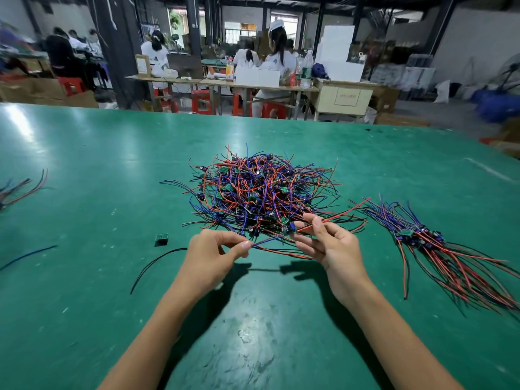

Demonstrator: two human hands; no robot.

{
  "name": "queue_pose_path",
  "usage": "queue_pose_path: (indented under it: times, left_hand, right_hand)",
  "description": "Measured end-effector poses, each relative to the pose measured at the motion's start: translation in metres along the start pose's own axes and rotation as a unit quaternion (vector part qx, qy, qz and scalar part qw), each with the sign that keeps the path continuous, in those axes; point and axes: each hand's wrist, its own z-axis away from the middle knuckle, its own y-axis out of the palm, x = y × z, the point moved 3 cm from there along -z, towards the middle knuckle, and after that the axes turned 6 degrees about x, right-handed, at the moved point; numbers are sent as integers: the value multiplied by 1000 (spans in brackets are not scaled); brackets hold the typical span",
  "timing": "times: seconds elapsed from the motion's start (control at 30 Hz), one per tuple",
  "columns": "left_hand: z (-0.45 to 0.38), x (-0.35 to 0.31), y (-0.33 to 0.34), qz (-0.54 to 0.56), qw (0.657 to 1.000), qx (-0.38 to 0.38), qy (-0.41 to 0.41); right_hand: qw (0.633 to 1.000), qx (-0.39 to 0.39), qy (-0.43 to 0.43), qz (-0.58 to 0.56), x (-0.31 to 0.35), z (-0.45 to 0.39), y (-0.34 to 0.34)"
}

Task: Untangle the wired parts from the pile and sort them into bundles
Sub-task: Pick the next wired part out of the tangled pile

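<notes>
Head view: left hand [216, 250] pinches blue wire ends, right hand [327, 243] pinches red ones, stretching one wired part [288, 229] along nine-to-three. The pile [261, 190] lies at twelve o'clock; sorted bundle [427, 243], nearer the right hand, at three.

A tangled pile of wired parts [260, 190] lies on the table [84, 153], at its middle; just before the pile, the left hand [216, 256] and right hand [332, 246] hold one wired part [289, 229] stretched between them; a sorted bundle [430, 243] lies to the right; a loose board [161, 239] and single wire [157, 263] lie to the left
</notes>
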Motion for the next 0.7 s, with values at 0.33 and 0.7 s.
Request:
queue_pose_path:
  times: [0.33,0.7]
  left_hand:
    - [1,-2,-2,-85,995,-46,30]
    - [3,-8,-9,-77,987,-106,93]
  right_hand:
    - [1000,-6,6,-12,-2,-2,-2]
    - [999,-53,-5,0,1,-2,-6]
